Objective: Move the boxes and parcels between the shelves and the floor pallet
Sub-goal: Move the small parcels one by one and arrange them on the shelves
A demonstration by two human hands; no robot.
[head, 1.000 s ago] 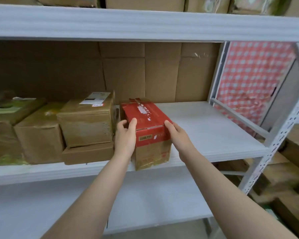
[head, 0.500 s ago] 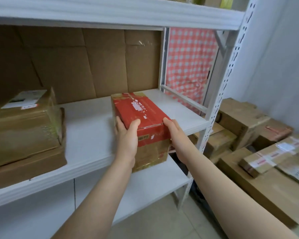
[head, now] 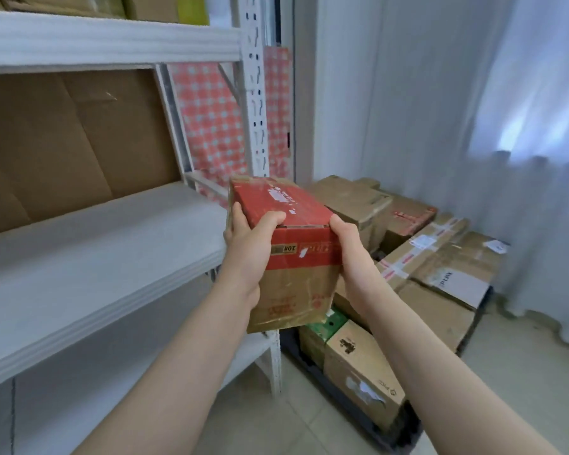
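Red-topped carton (head: 286, 221) has come off the middle shelf (head: 96, 257) and now sits mid-frame, clear of its edge; left hand (head: 247, 254) and right hand (head: 352, 257) grip its sides, fingers curled round the edges; it has swung toward the stacked cartons (head: 447, 277) on the floor pallet (head: 388, 438) at lower right, probably its destination.

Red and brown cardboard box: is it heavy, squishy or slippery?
Probably fairly light: the left hand and right hand hold the red-topped brown cardboard box up by its sides alone. Likely stiff, since its edges look straight under the grip. Its shiny tape-wrapped front may be a little slippery.
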